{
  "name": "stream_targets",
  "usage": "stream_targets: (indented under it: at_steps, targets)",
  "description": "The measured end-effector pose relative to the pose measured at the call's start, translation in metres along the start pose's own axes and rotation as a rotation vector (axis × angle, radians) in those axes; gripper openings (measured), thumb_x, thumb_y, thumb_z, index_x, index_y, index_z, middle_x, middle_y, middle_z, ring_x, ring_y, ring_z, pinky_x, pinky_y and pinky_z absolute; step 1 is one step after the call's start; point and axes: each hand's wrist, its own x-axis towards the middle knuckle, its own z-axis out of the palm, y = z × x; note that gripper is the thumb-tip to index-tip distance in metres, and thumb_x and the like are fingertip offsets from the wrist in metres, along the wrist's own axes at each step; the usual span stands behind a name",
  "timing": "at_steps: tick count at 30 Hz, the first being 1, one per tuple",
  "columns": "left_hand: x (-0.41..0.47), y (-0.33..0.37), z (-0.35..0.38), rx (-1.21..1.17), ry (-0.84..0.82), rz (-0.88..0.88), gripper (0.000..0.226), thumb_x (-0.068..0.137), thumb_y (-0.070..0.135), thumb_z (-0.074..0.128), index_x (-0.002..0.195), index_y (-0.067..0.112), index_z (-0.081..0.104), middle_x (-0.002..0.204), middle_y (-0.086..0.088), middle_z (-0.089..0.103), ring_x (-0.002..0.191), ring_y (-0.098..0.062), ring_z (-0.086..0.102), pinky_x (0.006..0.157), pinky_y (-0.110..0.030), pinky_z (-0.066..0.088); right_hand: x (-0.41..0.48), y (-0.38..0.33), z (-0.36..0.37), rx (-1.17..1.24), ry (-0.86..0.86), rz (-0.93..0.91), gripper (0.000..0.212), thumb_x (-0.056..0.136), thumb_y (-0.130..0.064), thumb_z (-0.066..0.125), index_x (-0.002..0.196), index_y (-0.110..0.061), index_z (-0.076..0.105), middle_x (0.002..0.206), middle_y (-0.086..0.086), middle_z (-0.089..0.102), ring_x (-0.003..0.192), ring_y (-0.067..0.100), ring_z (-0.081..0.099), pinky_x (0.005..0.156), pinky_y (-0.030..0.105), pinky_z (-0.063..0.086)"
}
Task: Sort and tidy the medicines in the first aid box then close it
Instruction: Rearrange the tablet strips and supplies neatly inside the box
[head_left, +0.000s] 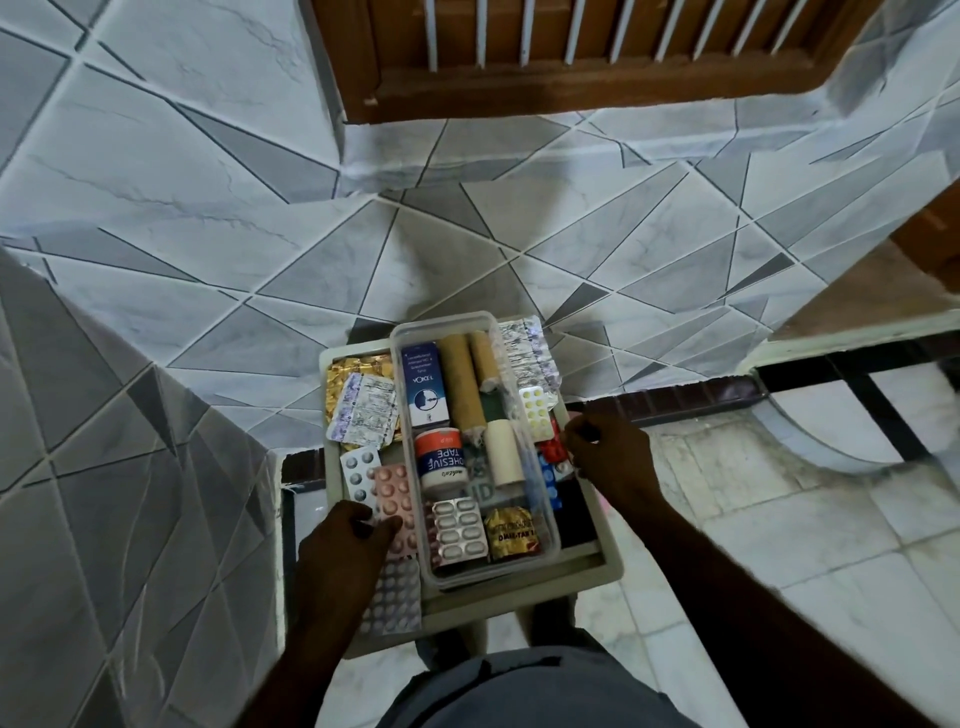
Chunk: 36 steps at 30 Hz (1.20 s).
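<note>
**Open first aid box on a tiled ledge, both hands at its sides**

The first aid box (605, 574), beige and lidless in this view, sits on a tiled ledge (208, 322) patterned in grey and white triangles, straight in front of the person. A clear plastic tray (551, 545) lies inside it, running lengthwise down the middle and right.

In the tray, a blue and white medicine carton (425, 384) lies at the far left, with two brown cardboard rolls (462, 384) beside it. Nearer the person are a tub of adhesive tape (441, 462) with an orange top and a cream bandage roll (503, 452). At the tray's near end lie a silver blister strip (460, 530) and a gold foil pack (511, 532).

Left of the tray, loose in the box, a gold blister sheet (358, 374) sits under a printed foil strip (366, 410). Below them are a white-pill strip (358, 473), a pink blister strip (395, 493) and a large silver sheet (395, 597). On the right, a crumpled foil sheet (527, 348) overhangs the far corner, and a yellow-pill strip (535, 410) lies near it.

The left hand (343, 551) has its fingers closed on the pink blister strip's near end. The right hand (610, 452) rests at the box's right edge, fingers curled against red and blue strips (550, 457); whether it grips them I cannot tell.
</note>
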Motion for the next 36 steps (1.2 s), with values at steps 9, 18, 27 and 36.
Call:
stream_targets:
  at_steps: [9, 18, 27, 36]
  targets:
    - [0.002, 0.005, 0.004, 0.051, 0.006, -0.001, 0.029, 0.080, 0.037, 0.071, 0.098, 0.016, 0.064, 0.096, -0.002, 0.067, 0.080, -0.010, 0.051, 0.071, -0.027, 0.037, 0.014, -0.027, 0.021, -0.049, -0.045, 0.063, 0.029, 0.076, -0.044, 0.070, 0.093, -0.024, 0.059, 0.085, -0.004, 0.070, 0.070, 0.013, 0.066, 0.069, 0.034, 0.056]
    - [0.005, 0.003, -0.001, -0.049, -0.008, 0.002, 0.017, 0.082, 0.035, 0.069, 0.086, 0.019, 0.065, 0.083, 0.009, 0.063, 0.080, -0.011, 0.059, 0.068, -0.025, 0.037, 0.021, -0.029, 0.021, 0.112, -0.078, 0.216, 0.020, 0.073, -0.025, 0.078, 0.082, -0.020, 0.061, 0.075, 0.003, 0.071, 0.057, 0.017, 0.070, 0.066, 0.042, 0.061]
    - [0.011, -0.004, -0.004, -0.272, -0.079, -0.101, 0.016, 0.083, 0.039, 0.066, 0.077, 0.025, 0.070, 0.078, 0.006, 0.072, 0.076, -0.015, 0.068, 0.081, -0.046, 0.055, 0.007, -0.038, -0.004, 0.254, -0.004, 0.150, 0.012, 0.081, -0.022, 0.074, 0.071, -0.019, 0.067, 0.069, 0.002, 0.071, 0.062, 0.018, 0.069, 0.066, 0.035, 0.059]
    - [0.008, -0.003, -0.030, -0.471, -0.052, -0.141, 0.011, 0.083, 0.034, 0.069, 0.080, 0.024, 0.071, 0.078, -0.001, 0.075, 0.077, -0.024, 0.070, 0.075, -0.047, 0.057, -0.014, -0.077, -0.017, 0.305, -0.064, 0.031, 0.009, 0.084, -0.017, 0.070, 0.078, -0.011, 0.071, 0.063, 0.003, 0.070, 0.043, 0.001, 0.059, 0.043, 0.015, 0.049]
